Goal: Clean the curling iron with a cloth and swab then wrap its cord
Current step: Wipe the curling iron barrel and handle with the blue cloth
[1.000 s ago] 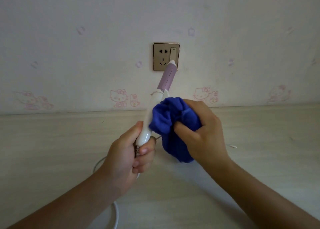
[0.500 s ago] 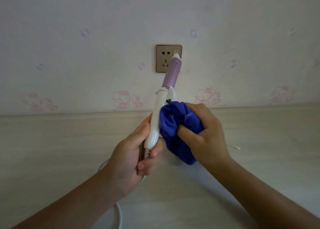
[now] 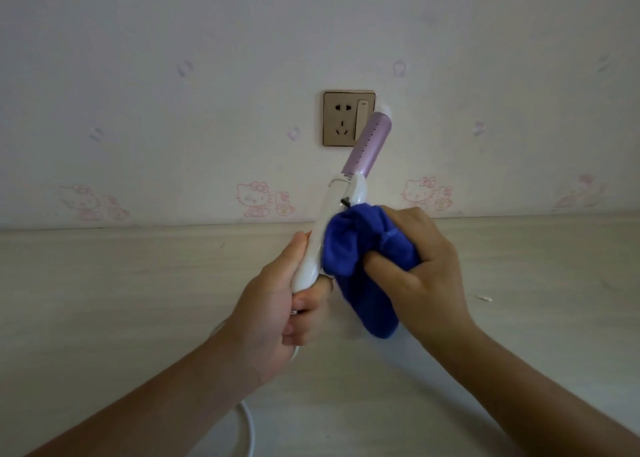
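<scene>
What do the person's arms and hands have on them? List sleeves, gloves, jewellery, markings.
Nothing worn shows. The left hand and right hand are bare: no gloves, rings or markings visible. The left forearm and right forearm are bare down to the frame's edge, with no sleeve, watch or bracelet in view.

forearms (image 3: pixel 519 387): both bare to frame edge | left hand (image 3: pixel 277 307): bare | right hand (image 3: pixel 426 269): bare

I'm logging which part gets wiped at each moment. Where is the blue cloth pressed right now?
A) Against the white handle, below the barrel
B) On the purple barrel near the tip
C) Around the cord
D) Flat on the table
A: the right hand bunches the blue cloth against the white handle of the curling iron, which the left hand grips; the purple barrel is bare.
</scene>
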Tool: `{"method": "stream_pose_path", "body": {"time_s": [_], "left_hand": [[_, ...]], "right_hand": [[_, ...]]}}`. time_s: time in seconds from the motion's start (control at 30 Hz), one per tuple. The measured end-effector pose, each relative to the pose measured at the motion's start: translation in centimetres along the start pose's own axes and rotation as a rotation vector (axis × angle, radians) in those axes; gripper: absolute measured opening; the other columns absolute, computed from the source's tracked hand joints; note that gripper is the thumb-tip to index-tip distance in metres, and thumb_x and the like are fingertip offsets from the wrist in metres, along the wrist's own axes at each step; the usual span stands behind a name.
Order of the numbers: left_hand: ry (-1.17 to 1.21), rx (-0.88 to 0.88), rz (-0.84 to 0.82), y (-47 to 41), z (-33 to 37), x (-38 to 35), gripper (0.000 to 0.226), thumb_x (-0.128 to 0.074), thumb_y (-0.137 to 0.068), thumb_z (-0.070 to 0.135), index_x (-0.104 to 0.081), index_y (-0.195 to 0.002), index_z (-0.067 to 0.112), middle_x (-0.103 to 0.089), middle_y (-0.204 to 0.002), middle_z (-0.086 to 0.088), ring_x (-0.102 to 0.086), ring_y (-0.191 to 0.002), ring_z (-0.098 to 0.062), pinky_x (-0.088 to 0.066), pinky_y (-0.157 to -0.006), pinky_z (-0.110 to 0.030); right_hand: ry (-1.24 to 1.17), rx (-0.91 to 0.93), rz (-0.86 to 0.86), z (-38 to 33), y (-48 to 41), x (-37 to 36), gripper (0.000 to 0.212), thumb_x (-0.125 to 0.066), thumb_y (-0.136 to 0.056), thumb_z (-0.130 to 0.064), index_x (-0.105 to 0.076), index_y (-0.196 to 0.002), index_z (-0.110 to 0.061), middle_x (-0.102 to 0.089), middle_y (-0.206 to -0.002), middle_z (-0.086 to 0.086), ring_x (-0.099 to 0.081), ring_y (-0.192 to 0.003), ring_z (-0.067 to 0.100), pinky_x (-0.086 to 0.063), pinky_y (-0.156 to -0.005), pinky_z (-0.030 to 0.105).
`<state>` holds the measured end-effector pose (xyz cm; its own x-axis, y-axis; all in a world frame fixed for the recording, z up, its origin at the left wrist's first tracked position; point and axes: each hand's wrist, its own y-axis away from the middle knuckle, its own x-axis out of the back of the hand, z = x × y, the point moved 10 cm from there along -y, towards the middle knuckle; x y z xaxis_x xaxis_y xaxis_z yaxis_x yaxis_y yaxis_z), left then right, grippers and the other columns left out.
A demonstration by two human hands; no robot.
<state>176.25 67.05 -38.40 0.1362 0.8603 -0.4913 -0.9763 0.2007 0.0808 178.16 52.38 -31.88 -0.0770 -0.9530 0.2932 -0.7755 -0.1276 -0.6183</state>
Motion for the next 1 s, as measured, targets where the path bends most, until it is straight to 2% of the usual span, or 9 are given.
{"method": "stream_pose_path", "body": {"time_s": [0.13, 0.27, 0.4, 0.6, 0.7, 0.77, 0.87, 0.93, 1.0], "left_hand": [[-0.032, -0.031, 0.057, -0.2, 0.1, 1.2, 0.051, -0.051, -0.079, 0.069, -0.068, -0.071, 0.021, -0.027, -0.042, 0.006, -0.021, -0.028, -0.004, -0.007, -0.038, -0.019], [-0.089, -0.051, -0.053, 0.0, -0.2, 0.6, 0.043, -0.051, -0.095, 0.05, -0.058, -0.076, 0.013, -0.045, -0.052, 0.0, -0.028, -0.03, -0.007, -0.015, -0.034, -0.02], [-0.13, -0.151, -0.104, 0.2, 0.0, -0.4, 0.032, -0.056, -0.092, 0.026, -0.06, -0.108, -0.002, -0.057, -0.076, -0.012, -0.044, -0.045, -0.013, -0.031, -0.039, -0.021], [-0.09, -0.255, -0.041, 0.2, 2.0, 0.5, 0.027, -0.052, -0.094, 0.029, -0.075, -0.108, 0.024, -0.051, -0.061, -0.007, -0.035, -0.038, -0.011, -0.024, -0.036, -0.019], [-0.113, -0.234, 0.077, 0.0, 2.4, 2.0, 0.033, -0.05, -0.096, 0.037, -0.074, -0.082, 0.019, -0.04, -0.049, -0.001, -0.028, -0.033, -0.01, -0.016, -0.037, -0.021], [-0.108, -0.201, 0.077, 0.0, 1.9, 1.9, 0.032, -0.054, -0.091, 0.044, -0.064, -0.071, 0.021, -0.039, -0.05, -0.001, -0.026, -0.031, -0.009, -0.016, -0.035, -0.017], [-0.186, -0.189, 0.004, 0.2, 0.8, 0.7, 0.039, -0.053, -0.091, 0.057, -0.055, -0.082, 0.019, -0.04, -0.051, -0.001, -0.024, -0.03, -0.007, -0.02, -0.036, -0.012], [-0.226, -0.204, -0.032, 0.5, 0.3, -0.1, 0.044, -0.053, -0.085, 0.064, -0.056, -0.082, 0.021, -0.04, -0.051, -0.001, -0.024, -0.031, -0.007, -0.021, -0.037, -0.012], [-0.21, -0.223, -0.023, 0.6, 0.3, -0.5, 0.042, -0.052, -0.089, 0.062, -0.057, -0.078, 0.022, -0.042, -0.051, -0.002, -0.025, -0.031, -0.007, -0.021, -0.038, -0.013]], "right_hand": [[-0.008, 0.081, -0.168, -0.9, 1.0, -3.1, 0.04, -0.068, -0.077, -0.023, -0.072, -0.116, -0.034, -0.066, -0.104, -0.007, -0.064, -0.099, 0.017, -0.047, -0.085, 0.016], [-0.045, -0.024, 0.032, 0.5, -0.3, 0.6, 0.041, -0.067, -0.081, -0.021, -0.066, -0.105, -0.054, -0.067, -0.099, -0.016, -0.065, -0.095, 0.01, -0.05, -0.081, 0.019], [-0.069, -0.101, 0.147, 1.5, -1.1, 3.1, 0.034, -0.067, -0.086, -0.017, -0.068, -0.103, -0.046, -0.069, -0.099, -0.011, -0.066, -0.088, 0.014, -0.06, -0.081, 0.043], [0.027, 0.051, -0.072, -0.7, 0.5, -1.0, 0.025, -0.067, -0.081, -0.027, -0.066, -0.104, -0.038, -0.064, -0.097, -0.011, -0.063, -0.093, 0.014, -0.051, -0.08, 0.024], [0.063, 0.104, -0.182, -1.3, 1.5, -3.4, 0.028, -0.067, -0.081, -0.03, -0.069, -0.109, -0.033, -0.062, -0.103, -0.013, -0.063, -0.097, 0.015, -0.051, -0.082, 0.025], [0.04, 0.064, -0.12, -1.0, 1.0, -2.5, 0.028, -0.066, -0.081, -0.032, -0.067, -0.108, -0.04, -0.063, -0.101, -0.016, -0.063, -0.097, 0.011, -0.049, -0.08, 0.018], [-0.035, -0.018, 0.093, 0.1, -0.3, 1.5, 0.032, -0.067, -0.084, -0.024, -0.065, -0.101, -0.051, -0.066, -0.095, -0.015, -0.064, -0.09, 0.006, -0.05, -0.076, 0.015], [-0.007, -0.016, 0.142, -0.1, -0.6, 2.5, 0.035, -0.068, -0.086, -0.019, -0.065, -0.099, -0.051, -0.065, -0.094, -0.013, -0.064, -0.089, 0.009, -0.052, -0.077, 0.023], [0.025, 0.015, 0.105, -0.8, -0.2, 1.6, 0.029, -0.067, -0.084, -0.019, -0.066, -0.1, -0.042, -0.063, -0.093, -0.011, -0.063, -0.088, 0.01, -0.049, -0.077, 0.017]]}}
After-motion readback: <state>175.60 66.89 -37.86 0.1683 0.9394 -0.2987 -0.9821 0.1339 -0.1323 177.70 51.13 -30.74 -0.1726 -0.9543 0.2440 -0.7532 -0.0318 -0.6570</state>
